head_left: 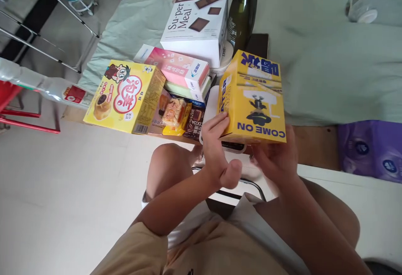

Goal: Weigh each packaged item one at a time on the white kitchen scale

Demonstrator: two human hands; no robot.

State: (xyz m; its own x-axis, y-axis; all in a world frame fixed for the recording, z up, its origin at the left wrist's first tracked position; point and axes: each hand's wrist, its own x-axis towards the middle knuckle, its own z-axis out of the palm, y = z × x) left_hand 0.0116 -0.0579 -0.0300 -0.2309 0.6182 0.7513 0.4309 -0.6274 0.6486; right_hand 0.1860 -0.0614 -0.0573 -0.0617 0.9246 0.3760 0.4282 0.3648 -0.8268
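A yellow box [259, 99] with upside-down "COME ON" lettering and a black cartoon figure is held between my two hands. My left hand [216, 149] presses its fingers against the box's left side near the bottom edge, its thumb sticking out away from it. Beneath the right bottom corner, my right hand [279, 157] supports the box; some of its fingers are hidden behind it. Partly under the yellow box lies a white-rimmed tray or device [210, 108]. To the left sit a cocoa snack packet [195, 123], a wrapped pastry [174, 111] and a yellow puff box [121, 94].
Behind are a pink box [176, 67], a white "Su-per Meal" box [196, 23] and a dark green bottle [243, 11]. A clear plastic bottle [366, 0] lies at the back right. Purple packs [370, 149] sit right. A green cloth [329, 61] covers the table.
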